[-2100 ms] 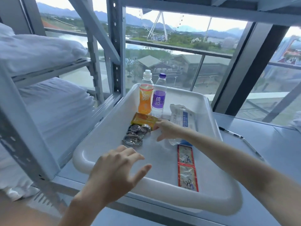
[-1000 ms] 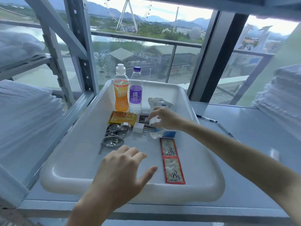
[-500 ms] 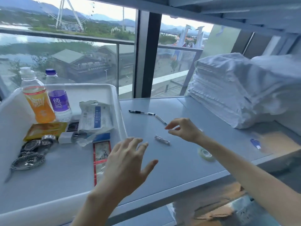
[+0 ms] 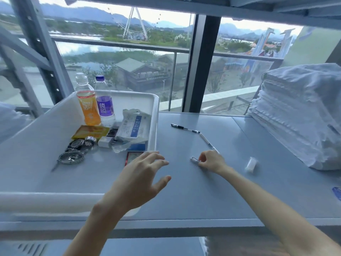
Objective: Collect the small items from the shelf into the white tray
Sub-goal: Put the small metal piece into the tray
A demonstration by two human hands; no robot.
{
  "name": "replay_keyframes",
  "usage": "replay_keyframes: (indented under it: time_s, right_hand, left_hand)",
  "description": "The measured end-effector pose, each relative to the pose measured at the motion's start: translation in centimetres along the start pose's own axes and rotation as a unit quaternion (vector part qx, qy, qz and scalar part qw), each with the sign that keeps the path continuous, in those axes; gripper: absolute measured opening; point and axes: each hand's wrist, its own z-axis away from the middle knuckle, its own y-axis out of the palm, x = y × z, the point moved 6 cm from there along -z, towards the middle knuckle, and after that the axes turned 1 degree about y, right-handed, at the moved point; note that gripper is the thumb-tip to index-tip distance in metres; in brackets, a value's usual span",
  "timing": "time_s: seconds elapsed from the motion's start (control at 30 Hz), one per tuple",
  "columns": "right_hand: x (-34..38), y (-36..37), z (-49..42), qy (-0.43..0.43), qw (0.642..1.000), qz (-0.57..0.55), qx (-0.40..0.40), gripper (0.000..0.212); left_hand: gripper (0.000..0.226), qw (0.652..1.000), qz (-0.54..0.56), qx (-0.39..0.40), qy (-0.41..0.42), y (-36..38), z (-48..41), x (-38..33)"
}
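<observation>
On the grey shelf [image 4: 193, 191], right of the white tray [image 4: 154, 115], the right hand [image 4: 210, 161] pinches a small shiny metal piece [image 4: 194, 159] that is partly hidden, its kind unclear. A blurred pale roll [image 4: 251, 164] lies nearby, and a blue item [image 4: 336, 193] is cut off at the right edge. The left hand [image 4: 140, 179], fingers spread, holds nothing above the tray's near right corner, covering part of a red card [image 4: 132, 156]. Smooth plastic bottles [image 4: 88, 106] and linked metal watches [image 4: 71, 157] sit inside the tray.
</observation>
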Motion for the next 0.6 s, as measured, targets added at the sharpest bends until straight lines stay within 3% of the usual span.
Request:
replay_keyframes:
  time_s: [0.1, 0.2, 0.33, 0.47, 0.6]
  right_hand:
    - [2.0, -2.3, -0.4, -0.018, 0.998, -0.050, -0.025, 0.012]
    - [6.2, -7.3, -0.4, -0.065, 0.985, -0.111, -0.113, 0.006]
    - [15.3, -11.7, 0.9, -0.201, 0.946, -0.183, -0.175, 0.005]
    - [25.9, -8.7, 1.8, -0.337, 0.934, -0.071, -0.100, 0.007]
    - [33.5, -2.3, 0.4, -0.355, 0.930, 0.074, -0.055, 0.011]
  left_hand:
    - [0.041, 0.999, 0.010, -0.029, -0.013, -1.1, 1.0, 0.5]
    - [0.042, 0.999, 0.002, -0.041, -0.036, -2.4, 2.8, 2.4]
    - [0.043, 0.994, -0.027, -0.045, -0.092, -5.0, 6.0, 7.0]
    - [0.046, 0.984, -0.060, -0.049, -0.158, -7.9, 9.3, 12.1]
    - [0.048, 0.977, -0.058, -0.034, -0.200, -8.6, 11.3, 15.0]
